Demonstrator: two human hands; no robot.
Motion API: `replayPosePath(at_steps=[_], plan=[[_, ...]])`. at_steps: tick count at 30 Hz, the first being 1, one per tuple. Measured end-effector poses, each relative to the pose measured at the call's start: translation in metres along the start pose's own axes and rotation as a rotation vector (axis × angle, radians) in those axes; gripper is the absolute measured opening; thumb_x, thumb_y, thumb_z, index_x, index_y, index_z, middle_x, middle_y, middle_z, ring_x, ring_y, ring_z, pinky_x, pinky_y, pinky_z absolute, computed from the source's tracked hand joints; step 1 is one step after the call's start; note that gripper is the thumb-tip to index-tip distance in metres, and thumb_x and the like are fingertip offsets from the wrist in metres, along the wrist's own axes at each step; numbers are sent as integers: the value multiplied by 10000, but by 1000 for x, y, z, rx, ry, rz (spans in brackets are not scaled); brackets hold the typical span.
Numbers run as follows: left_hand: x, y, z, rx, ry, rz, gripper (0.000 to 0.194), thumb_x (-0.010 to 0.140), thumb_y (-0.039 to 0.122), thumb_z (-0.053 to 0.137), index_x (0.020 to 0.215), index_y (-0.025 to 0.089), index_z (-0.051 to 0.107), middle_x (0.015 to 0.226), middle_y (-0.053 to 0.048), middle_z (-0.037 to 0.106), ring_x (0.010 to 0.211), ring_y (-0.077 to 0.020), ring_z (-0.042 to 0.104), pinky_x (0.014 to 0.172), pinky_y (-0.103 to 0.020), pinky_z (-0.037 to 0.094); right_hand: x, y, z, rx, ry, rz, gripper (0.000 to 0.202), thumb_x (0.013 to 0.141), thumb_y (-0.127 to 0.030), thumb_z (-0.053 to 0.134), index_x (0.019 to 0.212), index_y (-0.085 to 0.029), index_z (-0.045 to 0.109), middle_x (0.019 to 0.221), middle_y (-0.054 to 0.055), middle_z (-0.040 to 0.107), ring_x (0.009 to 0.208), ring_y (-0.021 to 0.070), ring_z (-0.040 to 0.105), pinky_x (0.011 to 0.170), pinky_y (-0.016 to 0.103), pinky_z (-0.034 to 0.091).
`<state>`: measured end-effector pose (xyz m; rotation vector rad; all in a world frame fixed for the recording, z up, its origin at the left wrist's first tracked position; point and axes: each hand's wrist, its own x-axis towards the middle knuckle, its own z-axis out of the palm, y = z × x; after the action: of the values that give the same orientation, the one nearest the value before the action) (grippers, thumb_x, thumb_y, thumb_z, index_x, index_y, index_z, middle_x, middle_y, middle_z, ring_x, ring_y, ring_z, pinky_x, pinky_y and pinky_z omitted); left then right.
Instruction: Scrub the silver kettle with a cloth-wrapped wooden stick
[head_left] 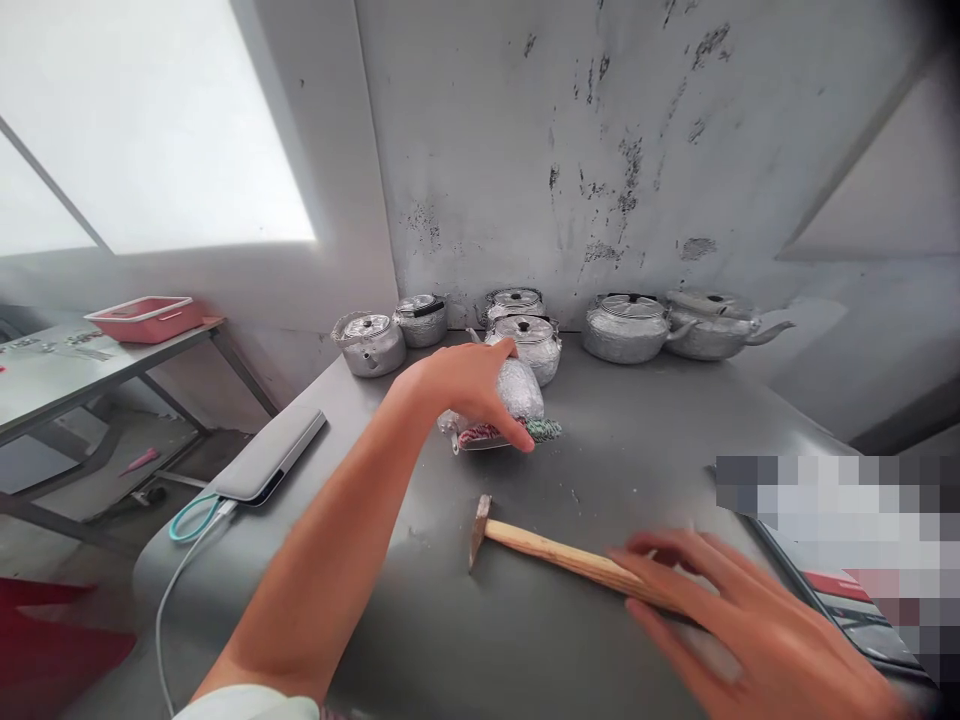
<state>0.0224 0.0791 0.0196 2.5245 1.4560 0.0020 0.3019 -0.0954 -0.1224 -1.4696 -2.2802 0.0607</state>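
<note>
My left hand (474, 385) is wrapped over a small dented silver kettle (523, 390) that lies tipped over mid-table. The kettle's carrying handle (549, 429), bound in red and green cord, points toward me beside my thumb. Lower right, my right hand (720, 600), slightly blurred, has its fingers and thumb on either side of the wooden shaft of a hammer (555, 548). The hammer's metal head (478, 530) points left, low over or on the grey tabletop. My palm covers the end of the shaft.
Several other silver kettles line the back of the table (420, 600), including a spouted kettle (626, 328). A grey power bank (274, 455) with a cable lies left. A pixelated patch covers a dark-edged object at right. A red basket (146, 320) rests on another table.
</note>
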Motion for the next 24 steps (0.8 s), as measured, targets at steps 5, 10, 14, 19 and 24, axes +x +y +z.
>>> replayPosePath(at_steps=[5, 10, 14, 19, 24], plan=[[-2, 3, 0, 4, -2, -18, 1286, 387, 815, 758, 1465, 257, 334, 1327, -102, 615, 1140, -361, 605, 845, -364, 505, 3, 16, 14, -164, 18, -69, 333, 955, -459, 520, 1218, -300, 650, 1120, 71, 671, 1015, 290, 660, 812, 421, 552], [-6, 7, -2, 2, -12, -29, 1244, 393, 776, 784, 1438, 264, 345, 1287, -96, 634, 1092, -347, 626, 775, -345, 516, 0, 19, 18, -213, 56, -97, 319, 994, -435, 429, 933, -237, 671, 842, 76, 691, 727, 251, 670, 647, 363, 510], [-8, 9, -2, 6, -29, -34, 1259, 395, 769, 787, 1451, 265, 322, 1269, -96, 641, 1081, -357, 628, 765, -352, 510, 3, 21, 11, -237, 39, -56, 311, 1005, -406, 397, 906, -232, 635, 715, 49, 660, 578, 217, 630, 560, 332, 452], [-7, 9, -1, 17, -27, -37, 1266, 369, 789, 780, 1438, 280, 334, 1246, -93, 648, 1057, -357, 637, 746, -357, 513, 32, 5, 0, -243, 76, -71, 316, 1016, -374, 349, 924, -230, 615, 696, 35, 631, 561, 201, 624, 530, 306, 414], [-6, 11, 0, 33, -1, -23, 1234, 357, 776, 789, 1405, 280, 368, 1231, -92, 656, 1050, -352, 638, 753, -359, 521, 55, -11, 5, -137, -7, 0, 307, 1017, -332, 318, 920, -250, 597, 676, 18, 650, 495, 187, 615, 479, 289, 382]])
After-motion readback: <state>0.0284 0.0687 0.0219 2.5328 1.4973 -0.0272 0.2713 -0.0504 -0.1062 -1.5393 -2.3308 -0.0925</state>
